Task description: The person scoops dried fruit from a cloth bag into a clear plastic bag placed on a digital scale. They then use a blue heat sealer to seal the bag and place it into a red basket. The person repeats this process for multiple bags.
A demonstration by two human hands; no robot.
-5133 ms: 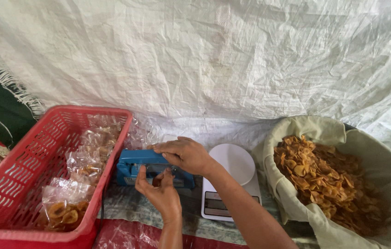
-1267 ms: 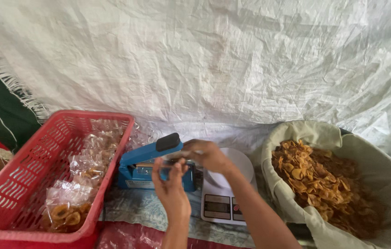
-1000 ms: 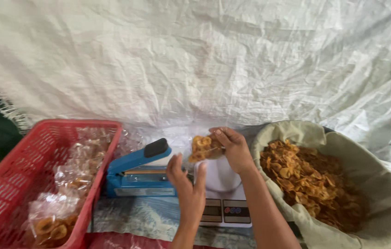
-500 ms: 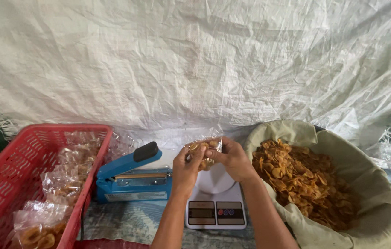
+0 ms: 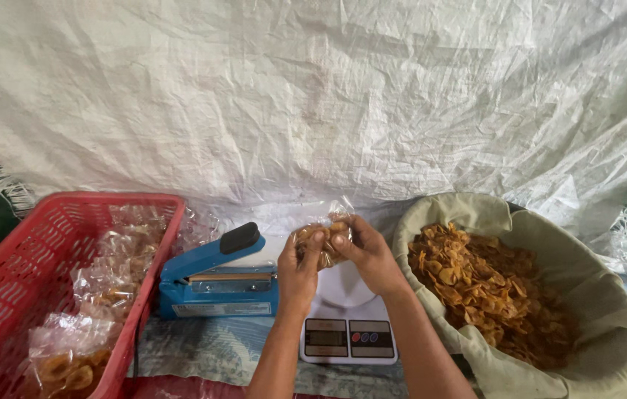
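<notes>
Both hands hold a small clear bag of chips up over the scale, away from the sealer.

A moment ago the bag (image 5: 322, 242) sat at the blue heat sealer (image 5: 217, 279); now the left hand (image 5: 300, 264) and right hand (image 5: 367, 253) grasp it together from either side, lifted just above the white scale (image 5: 348, 325), while the sealer stands just left of the left hand with its arm raised. Judging by that, the bag has come out of the sealer and is being looked over. Whether its top is closed cannot be made out, since the fingers cover much of it. The cloth-lined basket of loose chips (image 5: 502, 288) lies right of the right hand, the red crate (image 5: 25, 288) of filled bags far to the left, cut off by the frame edge.
</notes>
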